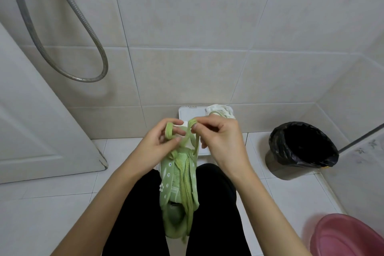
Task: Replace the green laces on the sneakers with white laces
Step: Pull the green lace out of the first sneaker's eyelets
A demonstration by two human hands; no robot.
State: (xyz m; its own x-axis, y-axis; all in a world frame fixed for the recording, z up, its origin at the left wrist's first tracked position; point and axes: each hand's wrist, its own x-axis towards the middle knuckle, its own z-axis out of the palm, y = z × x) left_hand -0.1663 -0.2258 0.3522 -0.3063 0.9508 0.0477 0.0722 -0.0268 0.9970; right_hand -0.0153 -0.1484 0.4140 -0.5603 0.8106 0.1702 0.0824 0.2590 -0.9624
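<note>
A light green sneaker [176, 189] lies between my knees, toe pointing away from me. Its green lace [188, 191] runs loose down the tongue and rises in strands to both hands. My left hand [158, 141] holds a loop of the lace wound round its fingers. My right hand [216, 137] pinches another strand of the same lace just above the toe. A second sneaker [220, 111], pale with a green lace loop on it, rests on a white box [190, 112] against the wall. No white laces can be made out.
A bin with a black liner [301, 149] stands on the tiled floor at the right. A pink basin [349, 237] sits at the bottom right corner. A metal shower hose [68, 48] hangs on the left wall beside a white door [41, 131].
</note>
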